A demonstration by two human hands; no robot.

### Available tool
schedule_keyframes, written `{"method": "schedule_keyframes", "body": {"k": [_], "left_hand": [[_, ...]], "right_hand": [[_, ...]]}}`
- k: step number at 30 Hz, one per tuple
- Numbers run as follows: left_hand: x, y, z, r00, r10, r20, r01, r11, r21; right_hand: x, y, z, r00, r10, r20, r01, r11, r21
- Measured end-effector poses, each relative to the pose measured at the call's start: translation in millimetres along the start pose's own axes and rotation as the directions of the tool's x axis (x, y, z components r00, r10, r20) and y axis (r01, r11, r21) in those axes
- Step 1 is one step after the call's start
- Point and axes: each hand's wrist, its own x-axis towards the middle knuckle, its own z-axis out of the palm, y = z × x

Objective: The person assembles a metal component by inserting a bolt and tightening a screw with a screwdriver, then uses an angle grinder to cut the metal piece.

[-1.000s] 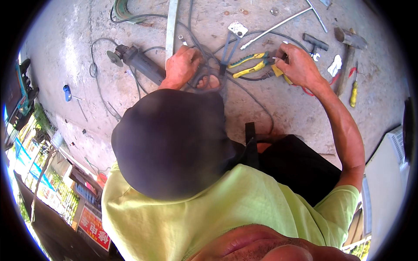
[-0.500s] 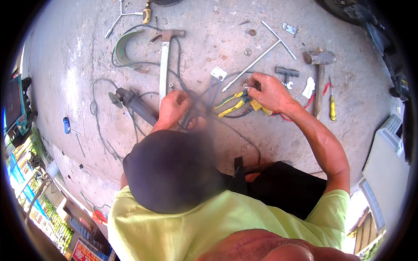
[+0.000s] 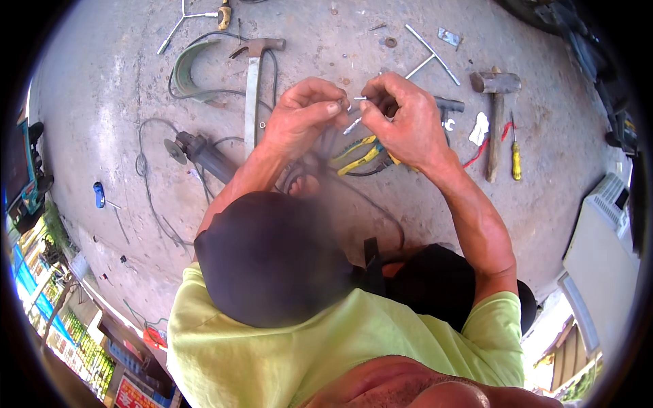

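My left hand is raised over the floor with thumb and forefinger pinched together. A tiny shiny bit shows at its fingertips, too small to name. Facing it closely, my right hand pinches a small thin metal piece that points toward the left hand. Below and behind the right hand, pliers with yellow handles lie on the floor. The long shaft of a T-handle wrench runs behind the right hand. Left of the left hand lies a claw hammer.
An angle grinder with its looping cord lies at left, below a curved green metal band. To the right are a small black T-shaped tool, a wooden-handled sledgehammer and a yellow screwdriver. A Y-shaped wrench lies farther off.
My left hand has risen from beside the hammer handle and moved right. My right hand has lifted from near the pliers and moved up, so both hands now meet fingertip to fingertip.
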Motion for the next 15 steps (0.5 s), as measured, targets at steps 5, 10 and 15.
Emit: {"method": "schedule_keyframes", "body": {"k": [5,10,15], "left_hand": [[-4,-5,-5,0.999,0.019,0.026,-0.019,1.000,-0.017],[-7,-6,-8,1.000,-0.025,0.008,0.026,0.998,-0.059],[-5,-8,-8,0.998,-0.052,-0.026,0.051,0.998,-0.040]], "right_hand": [[-3,-3,4,0.995,-0.097,0.006,0.097,0.995,-0.029],[-3,-1,11,0.993,-0.115,0.032,0.116,0.993,-0.033],[-2,-1,10,0.994,-0.101,0.044,0.103,0.992,-0.066]]}}
